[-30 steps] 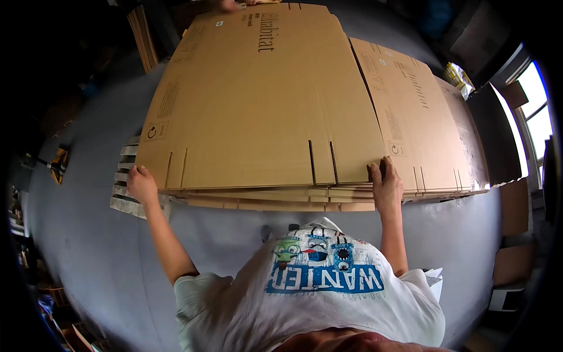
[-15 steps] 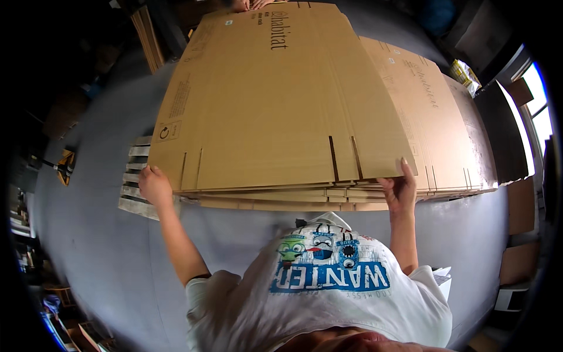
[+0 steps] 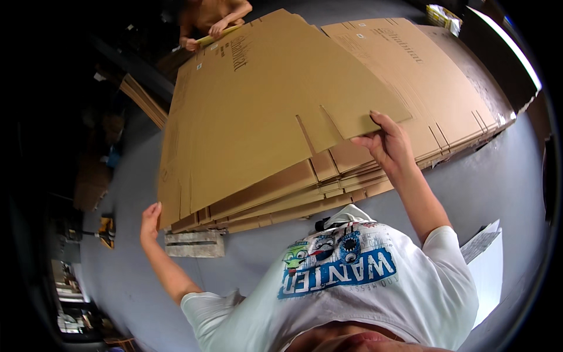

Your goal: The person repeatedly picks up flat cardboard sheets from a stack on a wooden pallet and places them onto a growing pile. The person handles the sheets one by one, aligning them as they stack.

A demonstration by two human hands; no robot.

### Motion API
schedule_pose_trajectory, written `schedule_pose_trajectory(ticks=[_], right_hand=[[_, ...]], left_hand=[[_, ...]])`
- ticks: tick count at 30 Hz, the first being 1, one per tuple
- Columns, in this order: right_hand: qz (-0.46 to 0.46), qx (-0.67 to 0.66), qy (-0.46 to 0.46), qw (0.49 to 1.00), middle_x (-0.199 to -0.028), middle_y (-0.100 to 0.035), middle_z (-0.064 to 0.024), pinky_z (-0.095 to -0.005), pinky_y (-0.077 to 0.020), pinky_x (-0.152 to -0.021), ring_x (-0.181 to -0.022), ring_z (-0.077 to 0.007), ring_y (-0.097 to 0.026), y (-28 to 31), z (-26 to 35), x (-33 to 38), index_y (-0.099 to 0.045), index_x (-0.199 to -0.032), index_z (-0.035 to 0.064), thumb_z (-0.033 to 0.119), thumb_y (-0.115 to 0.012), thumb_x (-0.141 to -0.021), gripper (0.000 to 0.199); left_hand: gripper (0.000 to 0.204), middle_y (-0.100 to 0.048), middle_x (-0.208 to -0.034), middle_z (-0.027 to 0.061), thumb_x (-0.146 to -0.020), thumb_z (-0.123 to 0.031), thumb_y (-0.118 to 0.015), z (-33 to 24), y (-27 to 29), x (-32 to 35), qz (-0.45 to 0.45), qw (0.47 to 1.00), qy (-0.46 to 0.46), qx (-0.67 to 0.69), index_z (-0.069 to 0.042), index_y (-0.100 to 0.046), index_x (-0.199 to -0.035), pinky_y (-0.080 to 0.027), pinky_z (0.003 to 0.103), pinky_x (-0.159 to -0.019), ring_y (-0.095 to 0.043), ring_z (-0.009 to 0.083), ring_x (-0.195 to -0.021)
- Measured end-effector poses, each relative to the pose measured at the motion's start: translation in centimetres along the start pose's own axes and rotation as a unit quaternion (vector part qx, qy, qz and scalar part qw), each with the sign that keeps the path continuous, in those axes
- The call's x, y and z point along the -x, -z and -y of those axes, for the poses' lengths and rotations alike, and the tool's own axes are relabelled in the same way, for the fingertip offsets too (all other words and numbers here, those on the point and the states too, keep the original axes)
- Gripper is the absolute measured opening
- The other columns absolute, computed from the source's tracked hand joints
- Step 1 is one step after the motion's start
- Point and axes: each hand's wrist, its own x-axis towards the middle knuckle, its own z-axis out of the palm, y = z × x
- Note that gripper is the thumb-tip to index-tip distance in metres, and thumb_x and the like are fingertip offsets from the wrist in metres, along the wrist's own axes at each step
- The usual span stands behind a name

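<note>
A large flattened cardboard box (image 3: 264,111) with dark print and slots cut into its near edge tops a stack of similar sheets. My left hand (image 3: 151,222) grips its near left corner. At the near right corner, my right hand (image 3: 387,144) holds the edge with the thumb on top and fingers underneath. That side is raised, with a gap showing above the flattened boxes (image 3: 293,190) below. At the far end another person's hands (image 3: 217,28) hold a narrow cardboard edge.
A second stack of flattened boxes (image 3: 399,64) adjoins on the right. Beneath the near left corner shows a wooden pallet (image 3: 196,245). Upright boards (image 3: 142,100) stand at the far left, and a yellow-and-black object (image 3: 107,233) is on the grey floor (image 3: 141,287).
The top sheet's near right side has risen and swung away from me, and my right hand has moved up with it. My left hand sits lower in view. The co-worker shows more.
</note>
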Motion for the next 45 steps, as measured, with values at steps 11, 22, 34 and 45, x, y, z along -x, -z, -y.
schedule_pose_trajectory(ticks=[11, 22, 34, 45], right_hand=[[-0.083, 0.194, 0.332, 0.919, -0.082, -0.065, -0.0061, -0.0312, -0.0502, -0.066, -0.067, -0.0157, -0.061, 2.9, 24.3, -1.7, -0.061, -0.091, 0.0049, 0.023, -0.053, -0.083, 0.021], [-0.280, 0.406, 0.218, 0.842, -0.072, -0.064, -0.0099, -0.0217, -0.0512, -0.042, -0.049, -0.0129, -0.060, 25.4, 31.0, -0.8, -0.058, -0.098, -0.0036, 0.024, -0.059, -0.087, 0.030], [-0.505, 0.419, 0.033, 0.754, -0.055, -0.053, -0.0078, -0.0326, -0.0336, -0.030, -0.039, -0.0163, -0.048, 51.0, 23.0, -4.7, -0.059, -0.070, -0.0026, 0.026, -0.068, -0.077, 0.031], [-0.475, 0.391, -0.037, 0.788, -0.053, -0.051, -0.0101, -0.0361, -0.0465, -0.033, -0.044, -0.0261, -0.059, 51.4, 25.2, -5.8, -0.052, -0.072, -0.0008, 0.034, -0.070, -0.078, 0.040]], left_hand=[[0.046, -0.052, -0.126, 0.0098, -0.086, -0.009, -0.058, -10.9, -29.1, 8.6, 0.148, 0.916, 0.002, 0.372, 0.001, -0.043, -0.129, -0.043, 0.034, -0.094, -0.050, 0.0227, -0.113], [0.055, -0.046, -0.125, 0.0173, -0.088, -0.002, -0.053, -27.2, -71.2, 20.0, 0.194, 0.901, -0.063, 0.384, 0.001, -0.026, -0.136, -0.047, 0.035, -0.087, -0.052, 0.0228, -0.105], [0.081, -0.034, -0.134, 0.0296, -0.079, -0.020, -0.064, -12.4, -86.5, 15.1, 0.216, 0.960, -0.122, -0.131, 0.013, -0.014, -0.135, -0.033, 0.036, -0.103, -0.039, 0.0374, -0.123], [0.081, -0.029, -0.132, 0.0324, -0.079, -0.020, -0.064, -17.4, -86.0, 18.6, 0.259, 0.933, -0.134, -0.210, 0.016, -0.013, -0.131, -0.035, 0.039, -0.101, -0.039, 0.0401, -0.120]])
